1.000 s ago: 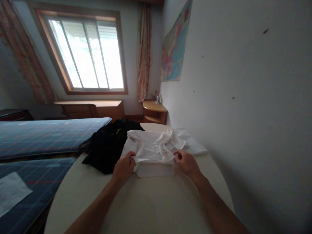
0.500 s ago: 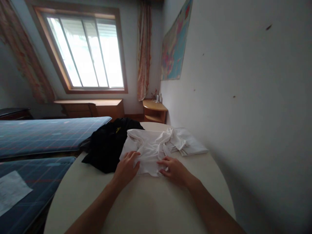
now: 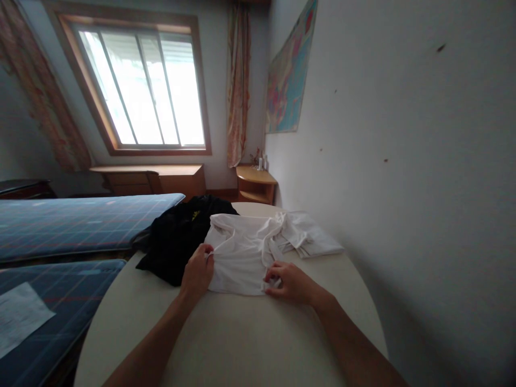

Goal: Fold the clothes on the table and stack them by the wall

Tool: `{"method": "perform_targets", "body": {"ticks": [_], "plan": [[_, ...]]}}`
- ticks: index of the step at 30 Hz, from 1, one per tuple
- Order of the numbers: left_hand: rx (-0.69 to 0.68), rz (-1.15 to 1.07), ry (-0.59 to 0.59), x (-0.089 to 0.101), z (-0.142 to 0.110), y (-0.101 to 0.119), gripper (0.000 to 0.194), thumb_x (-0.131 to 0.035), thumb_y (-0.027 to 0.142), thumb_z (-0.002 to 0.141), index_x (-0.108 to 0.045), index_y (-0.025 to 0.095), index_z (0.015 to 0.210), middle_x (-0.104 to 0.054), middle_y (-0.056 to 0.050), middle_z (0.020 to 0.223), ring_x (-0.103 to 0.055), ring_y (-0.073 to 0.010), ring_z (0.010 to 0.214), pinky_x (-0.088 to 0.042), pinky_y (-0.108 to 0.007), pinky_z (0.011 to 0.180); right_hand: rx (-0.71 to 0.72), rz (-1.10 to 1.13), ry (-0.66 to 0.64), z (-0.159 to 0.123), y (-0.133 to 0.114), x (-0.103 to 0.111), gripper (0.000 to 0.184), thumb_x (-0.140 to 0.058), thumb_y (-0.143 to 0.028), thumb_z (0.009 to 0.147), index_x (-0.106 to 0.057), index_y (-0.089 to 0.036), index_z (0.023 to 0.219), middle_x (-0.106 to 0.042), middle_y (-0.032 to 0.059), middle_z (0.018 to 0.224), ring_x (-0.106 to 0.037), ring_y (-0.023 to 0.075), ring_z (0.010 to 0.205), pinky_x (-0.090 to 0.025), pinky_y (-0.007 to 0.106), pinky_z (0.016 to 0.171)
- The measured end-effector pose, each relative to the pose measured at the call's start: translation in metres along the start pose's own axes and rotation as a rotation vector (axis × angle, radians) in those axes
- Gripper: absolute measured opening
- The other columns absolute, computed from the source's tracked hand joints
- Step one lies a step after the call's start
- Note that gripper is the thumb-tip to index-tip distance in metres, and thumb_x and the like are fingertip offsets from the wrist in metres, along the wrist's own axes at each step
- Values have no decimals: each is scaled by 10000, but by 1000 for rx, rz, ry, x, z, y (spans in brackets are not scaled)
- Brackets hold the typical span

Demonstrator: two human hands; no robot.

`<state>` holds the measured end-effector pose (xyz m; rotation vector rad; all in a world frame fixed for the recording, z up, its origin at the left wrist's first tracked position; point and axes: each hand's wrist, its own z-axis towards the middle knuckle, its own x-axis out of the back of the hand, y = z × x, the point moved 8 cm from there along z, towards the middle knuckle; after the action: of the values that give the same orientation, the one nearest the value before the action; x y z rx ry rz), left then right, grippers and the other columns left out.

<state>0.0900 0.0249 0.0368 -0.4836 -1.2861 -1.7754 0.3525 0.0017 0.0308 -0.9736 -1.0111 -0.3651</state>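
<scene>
A white shirt (image 3: 239, 258), partly folded and wrinkled, lies on the round cream table (image 3: 242, 338). My left hand (image 3: 198, 271) pinches the shirt's left edge between thumb and fingers. At the near right corner of the shirt, my right hand (image 3: 284, 282) is closed on a bit of its fabric. A sleeve-like bunch of the white cloth runs along the right side, over a folded white cloth (image 3: 322, 242). Just left of the shirt, a black garment (image 3: 173, 242) with a small yellow mark lies in a heap, near my left hand.
Left of the table stand blue plaid mattresses (image 3: 80, 223), with a sheet of paper (image 3: 22, 317) on the nearer one. The white wall (image 3: 403, 215) rises close on the right. Behind are a corner shelf (image 3: 256, 174) and a low wooden desk (image 3: 177, 174) under the window.
My left hand has moved left from the shirt's front to its left edge and closed on it. The shirt's near part looks flatter and wider. My right hand's fingers have curled in at the corner.
</scene>
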Motion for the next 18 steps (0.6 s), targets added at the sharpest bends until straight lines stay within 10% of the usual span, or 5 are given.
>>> {"method": "perform_targets", "body": {"ticks": [8, 14, 18], "plan": [[77, -39, -63, -5, 1, -7, 162, -450, 365, 950, -548, 239, 974, -708, -46, 942, -681, -218, 803, -457, -292, 720, 4, 166, 125, 3, 17, 14, 195, -600, -370, 849, -710, -209, 841, -708, 45, 889, -631, 175, 788, -473, 268, 764], [37, -70, -83, -9, 3, -10, 214, -552, 296, 882, -552, 239, 1088, -714, -22, 886, -685, -196, 746, -463, -268, 701, -77, 492, 662, -14, 44, 69, 251, -398, -436, 909, -530, -228, 859, -709, 104, 1108, -634, 225, 940, -496, 359, 833], [78, -122, 96, 23, 12, -16, 230, -523, 330, 875, -579, 229, 1074, -701, -32, 905, -675, -204, 761, -474, -282, 719, -42, 609, 1006, -41, 57, 97, 225, -376, -384, 905, -453, -245, 745, -635, 29, 720, -606, 198, 754, -486, 366, 833]]}}
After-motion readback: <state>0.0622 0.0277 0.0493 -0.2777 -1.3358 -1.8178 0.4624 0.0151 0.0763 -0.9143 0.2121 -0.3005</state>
